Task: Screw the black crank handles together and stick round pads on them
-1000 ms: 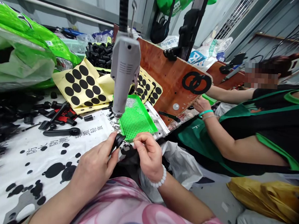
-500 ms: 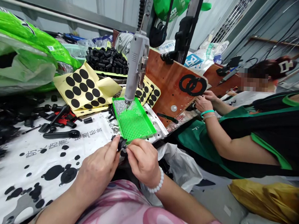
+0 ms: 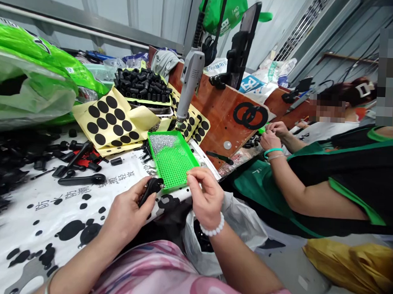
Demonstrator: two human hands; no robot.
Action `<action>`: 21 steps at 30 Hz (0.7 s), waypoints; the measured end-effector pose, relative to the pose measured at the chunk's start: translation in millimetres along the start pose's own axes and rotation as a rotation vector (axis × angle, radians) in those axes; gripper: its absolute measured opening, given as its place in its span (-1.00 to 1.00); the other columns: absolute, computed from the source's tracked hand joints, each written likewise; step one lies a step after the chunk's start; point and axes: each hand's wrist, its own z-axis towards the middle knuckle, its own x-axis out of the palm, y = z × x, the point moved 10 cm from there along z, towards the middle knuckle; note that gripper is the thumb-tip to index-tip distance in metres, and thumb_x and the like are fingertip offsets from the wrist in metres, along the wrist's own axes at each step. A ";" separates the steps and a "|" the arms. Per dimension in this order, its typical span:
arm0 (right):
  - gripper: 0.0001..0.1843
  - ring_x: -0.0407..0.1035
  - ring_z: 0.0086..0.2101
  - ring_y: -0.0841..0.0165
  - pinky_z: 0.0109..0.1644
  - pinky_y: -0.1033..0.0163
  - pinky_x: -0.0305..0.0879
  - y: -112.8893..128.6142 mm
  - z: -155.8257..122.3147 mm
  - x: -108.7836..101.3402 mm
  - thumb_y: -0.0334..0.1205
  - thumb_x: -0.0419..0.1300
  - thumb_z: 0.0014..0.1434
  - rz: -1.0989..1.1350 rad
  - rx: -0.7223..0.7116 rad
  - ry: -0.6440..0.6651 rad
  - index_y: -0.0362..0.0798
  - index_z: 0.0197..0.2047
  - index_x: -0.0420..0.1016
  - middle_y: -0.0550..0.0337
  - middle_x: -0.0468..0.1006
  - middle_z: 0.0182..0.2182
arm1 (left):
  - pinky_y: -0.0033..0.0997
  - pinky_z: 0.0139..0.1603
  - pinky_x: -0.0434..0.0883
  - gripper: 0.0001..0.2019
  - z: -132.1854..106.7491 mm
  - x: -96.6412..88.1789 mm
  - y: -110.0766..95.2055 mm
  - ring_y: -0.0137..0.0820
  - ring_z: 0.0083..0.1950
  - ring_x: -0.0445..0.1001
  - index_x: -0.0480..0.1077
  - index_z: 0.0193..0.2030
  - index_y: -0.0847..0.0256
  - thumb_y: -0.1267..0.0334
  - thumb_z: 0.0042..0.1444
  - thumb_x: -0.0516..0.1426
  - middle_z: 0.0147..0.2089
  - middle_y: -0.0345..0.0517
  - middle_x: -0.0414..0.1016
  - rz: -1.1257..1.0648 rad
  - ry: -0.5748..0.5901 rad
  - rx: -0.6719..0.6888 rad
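Note:
My left hand (image 3: 127, 211) is closed around a small black plastic part (image 3: 151, 187) with a metal screw tip sticking out on its right. My right hand (image 3: 204, 195) hovers just right of it, thumb and forefinger pinched together near the corner of the green perforated tray (image 3: 176, 163); what they pinch is too small to make out. A heap of small silver screws (image 3: 160, 140) fills the tray's far end. A grey electric screwdriver (image 3: 188, 87) hangs on a cord above the tray's far edge.
Yellow sheets of round black pads (image 3: 108, 120) and a tray of black tubes (image 3: 142, 82) lie behind. Black handles and parts (image 3: 79, 179) cover the left of the table. A white plastic bag (image 3: 235, 223) sits at my lap. Another person's hands (image 3: 272, 138) work at the right.
The hanging screwdriver has swung up and away to the back right. My right hand has drawn apart from the black part and risen; my left hand still holds it.

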 end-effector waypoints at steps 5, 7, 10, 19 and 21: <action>-0.86 0.41 -0.29 0.31 -0.19 0.19 0.36 -41.7 9.8 23.2 -0.30 0.11 0.18 -0.161 0.022 0.116 -0.09 -0.33 0.49 0.06 0.50 -0.34 | -0.53 -0.57 0.35 -0.39 -1.7 2.0 21.4 -0.42 -0.48 0.47 0.32 0.12 0.36 0.09 -0.06 0.26 -0.28 -0.05 0.58 -0.340 -0.026 -0.199; -0.83 0.43 -0.26 0.28 -0.11 0.14 0.36 -52.3 11.8 29.2 -0.30 0.09 0.18 -0.199 0.028 0.140 -0.09 -0.29 0.52 0.04 0.53 -0.31 | -0.52 -0.62 0.32 -0.32 -2.1 6.0 26.0 -0.46 -0.57 0.40 0.30 0.12 0.40 0.09 -0.14 0.29 -0.36 -0.07 0.56 -0.447 -0.009 -0.273; -0.78 0.42 -0.16 0.25 -0.01 0.10 0.33 -54.4 14.5 29.7 -0.29 0.06 0.19 -0.196 0.033 0.138 -0.08 -0.19 0.52 0.01 0.54 -0.21 | -0.52 -0.64 0.31 -0.28 -2.5 11.5 27.4 -0.46 -0.58 0.40 0.28 0.10 0.44 0.10 -0.21 0.30 -0.35 -0.02 0.55 -0.554 0.029 -0.361; -0.78 0.35 -0.46 0.47 -0.35 0.33 0.33 -7.9 -4.3 50.4 -0.13 0.23 0.12 0.016 0.020 0.309 -0.09 -0.21 0.48 0.17 0.49 -0.39 | -0.47 -0.49 0.39 -0.36 1.1 8.4 21.1 -0.44 -0.49 0.41 0.27 0.15 0.37 0.06 -0.05 0.20 -0.35 -0.13 0.50 -0.337 0.011 -0.180; -0.78 0.32 -0.47 0.46 -0.35 0.32 0.30 -6.8 -11.5 58.9 -0.13 0.23 0.12 0.058 0.060 0.347 -0.10 -0.23 0.49 0.18 0.46 -0.44 | -0.41 -0.30 0.43 -0.42 0.3 3.9 18.8 -0.39 -0.37 0.46 0.29 0.16 0.32 0.07 0.02 0.16 -0.21 -0.05 0.55 -0.187 -0.004 -0.104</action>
